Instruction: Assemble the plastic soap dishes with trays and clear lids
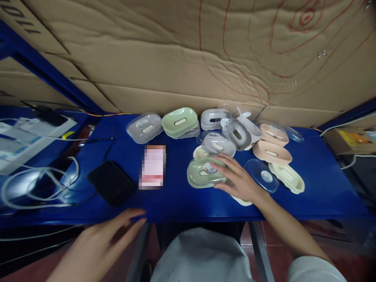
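Green dish (202, 179) beneath right fingers (225, 171).

Printed large and dark on the cardboard (44, 44) at upper left: characters (34, 32) cut off by the picture's edge and seen turned over, not surely readable. Stuck on the clear cover of the green dish (194, 178): a round pale label (210, 168) with print too small to read. Likewise on the loose clear lid (254, 172) and the leftmost grey dish (136, 135). Pixelated beyond reading on the phone screen (152, 166).
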